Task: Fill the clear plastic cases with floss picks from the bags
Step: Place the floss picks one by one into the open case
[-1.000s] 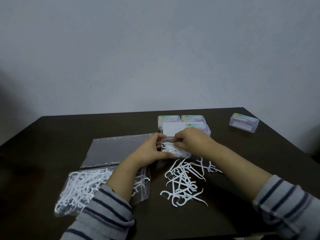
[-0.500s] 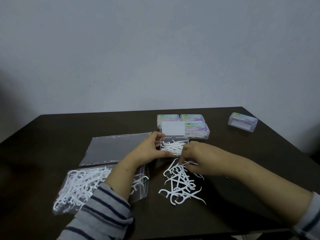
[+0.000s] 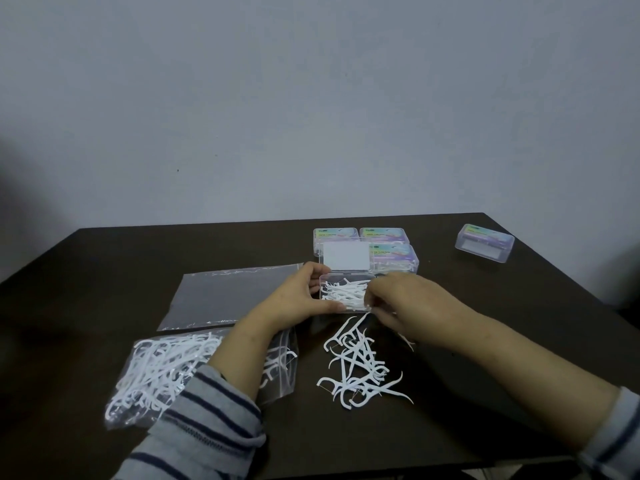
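The left hand grips the open case (lid up), while the right hand seemingly pinches 1 floss pick at its edge.

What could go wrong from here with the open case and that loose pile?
1. The open case is already piled with picks; the right hand adding more at its near edge may overfill it, so the raised lid might not shut.
2. The left hand steadies only the case's left side; a push could slide it.
3. The loose picks lie tangled, so lifting one may drag others.
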